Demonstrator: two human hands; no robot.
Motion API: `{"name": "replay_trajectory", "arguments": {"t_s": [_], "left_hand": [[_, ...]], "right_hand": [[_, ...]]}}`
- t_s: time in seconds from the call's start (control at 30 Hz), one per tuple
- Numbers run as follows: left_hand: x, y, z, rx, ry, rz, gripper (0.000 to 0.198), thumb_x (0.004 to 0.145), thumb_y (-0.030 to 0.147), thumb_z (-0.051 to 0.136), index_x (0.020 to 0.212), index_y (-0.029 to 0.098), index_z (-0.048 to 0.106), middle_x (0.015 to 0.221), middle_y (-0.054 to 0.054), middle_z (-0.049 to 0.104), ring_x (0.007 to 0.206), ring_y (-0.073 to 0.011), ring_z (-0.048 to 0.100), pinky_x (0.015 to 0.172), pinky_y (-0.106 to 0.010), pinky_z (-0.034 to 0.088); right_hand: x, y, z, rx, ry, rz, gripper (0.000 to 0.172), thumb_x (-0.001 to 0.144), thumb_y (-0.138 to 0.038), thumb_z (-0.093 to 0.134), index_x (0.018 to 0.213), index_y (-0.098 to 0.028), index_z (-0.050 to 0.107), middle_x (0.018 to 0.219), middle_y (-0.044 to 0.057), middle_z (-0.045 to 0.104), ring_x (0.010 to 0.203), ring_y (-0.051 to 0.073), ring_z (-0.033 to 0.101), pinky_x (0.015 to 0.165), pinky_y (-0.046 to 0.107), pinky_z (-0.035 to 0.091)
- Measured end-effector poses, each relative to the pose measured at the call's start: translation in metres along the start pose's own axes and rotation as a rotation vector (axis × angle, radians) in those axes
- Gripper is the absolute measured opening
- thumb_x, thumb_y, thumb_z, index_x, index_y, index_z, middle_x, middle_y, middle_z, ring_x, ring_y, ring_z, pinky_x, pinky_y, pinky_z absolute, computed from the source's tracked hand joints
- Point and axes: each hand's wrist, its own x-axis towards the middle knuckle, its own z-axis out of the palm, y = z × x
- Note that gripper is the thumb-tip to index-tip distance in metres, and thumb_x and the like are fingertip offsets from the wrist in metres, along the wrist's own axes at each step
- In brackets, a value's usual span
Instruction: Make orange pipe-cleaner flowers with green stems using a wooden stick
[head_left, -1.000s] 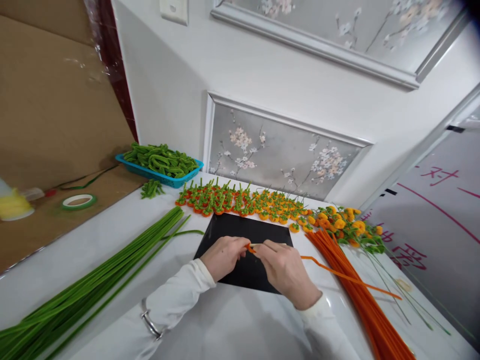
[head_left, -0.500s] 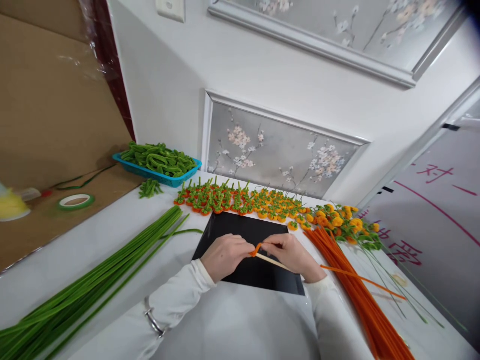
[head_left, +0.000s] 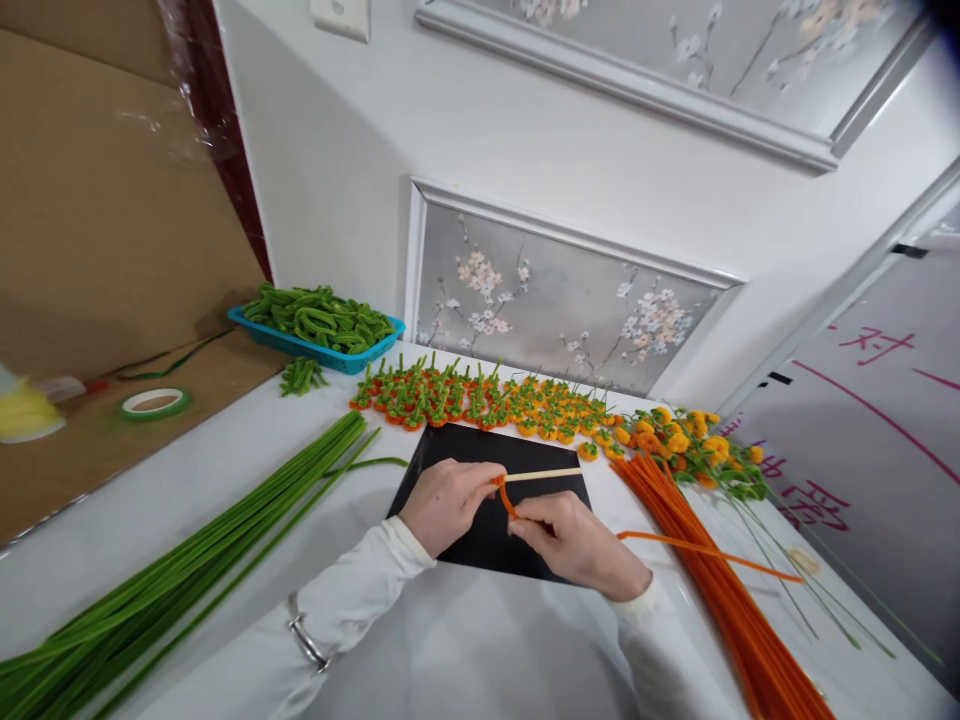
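My left hand [head_left: 452, 502] pinches one end of a thin wooden stick [head_left: 546, 474], where an orange pipe cleaner [head_left: 508, 500] is wrapped around it. The stick points right, its far end free. Pinched in my right hand [head_left: 574, 540] is the same pipe cleaner, just below the stick; its long tail comes out past my wrist to the right and lies across a bundle of orange pipe cleaners [head_left: 720, 590]. Beneath both hands lies a black mat [head_left: 487, 545].
Behind the mat stand rows of small orange-red pieces [head_left: 420, 400] and yellow pieces [head_left: 555, 410] with green tops. Green pipe cleaners [head_left: 225, 560] lie left, near a blue basket [head_left: 322, 355] of green coils. Yellow-orange pompom flowers [head_left: 679, 440] and green tape [head_left: 155, 403] are also there.
My right hand has moved down, drawing the pipe cleaner below the stick. The stick's free end has swung up from behind my right hand and now shows. My left hand stays nearly in place.
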Motion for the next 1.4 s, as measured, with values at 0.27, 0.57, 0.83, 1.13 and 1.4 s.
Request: {"name": "replay_trajectory", "arguments": {"t_s": [0.27, 0.57, 0.83, 1.13, 1.4], "left_hand": [[0.001, -0.003, 0.003, 0.063, -0.07, 0.033, 0.019, 0.088, 0.013, 0.046, 0.094, 0.019, 0.062, 0.082, -0.002, 0.07, 0.075, -0.0159, 0.064, 0.067, -0.026, 0.04], [0.0, 0.0, 0.006, 0.052, -0.169, 0.158, 0.016, 0.089, 0.014, 0.045, 0.09, 0.017, 0.06, 0.081, -0.003, 0.067, 0.08, -0.0164, 0.061, 0.07, -0.027, 0.04], [-0.003, 0.001, 0.01, -0.042, -0.11, 0.272, 0.015, 0.09, 0.014, 0.044, 0.092, 0.017, 0.059, 0.083, -0.003, 0.067, 0.079, -0.0152, 0.059, 0.071, -0.025, 0.04], [-0.002, 0.003, 0.005, -0.13, 0.042, 0.066, 0.024, 0.089, 0.016, 0.046, 0.109, 0.021, 0.058, 0.096, -0.002, 0.07, 0.078, -0.0152, 0.063, 0.072, -0.026, 0.044], [0.0, -0.008, 0.005, -0.052, 0.01, -0.002, 0.025, 0.087, 0.011, 0.047, 0.103, 0.023, 0.062, 0.093, 0.001, 0.071, 0.081, -0.0151, 0.065, 0.076, -0.027, 0.043]], "right_hand": [[0.0, -0.004, -0.004, -0.31, 0.278, -0.021, 0.026, 0.095, -0.028, 0.04, 0.089, -0.02, 0.064, 0.075, 0.003, 0.061, 0.064, 0.012, 0.057, 0.057, 0.022, 0.036], [0.006, 0.014, -0.007, -0.08, 0.366, 0.081, 0.021, 0.09, -0.031, 0.051, 0.083, -0.023, 0.068, 0.078, 0.002, 0.065, 0.068, 0.013, 0.06, 0.063, 0.022, 0.044], [0.006, 0.036, -0.013, 0.292, 0.043, 0.181, 0.028, 0.086, -0.037, 0.053, 0.07, -0.018, 0.067, 0.059, -0.002, 0.059, 0.055, 0.011, 0.051, 0.051, 0.021, 0.037], [0.003, 0.026, 0.001, 0.387, -0.096, 0.165, 0.031, 0.089, -0.034, 0.047, 0.071, -0.016, 0.064, 0.058, -0.002, 0.057, 0.055, 0.009, 0.051, 0.053, 0.019, 0.037], [-0.003, -0.011, -0.011, -0.102, -0.013, 0.017, 0.025, 0.091, -0.021, 0.043, 0.069, -0.018, 0.054, 0.062, -0.001, 0.056, 0.058, 0.012, 0.051, 0.056, 0.023, 0.033]]}}
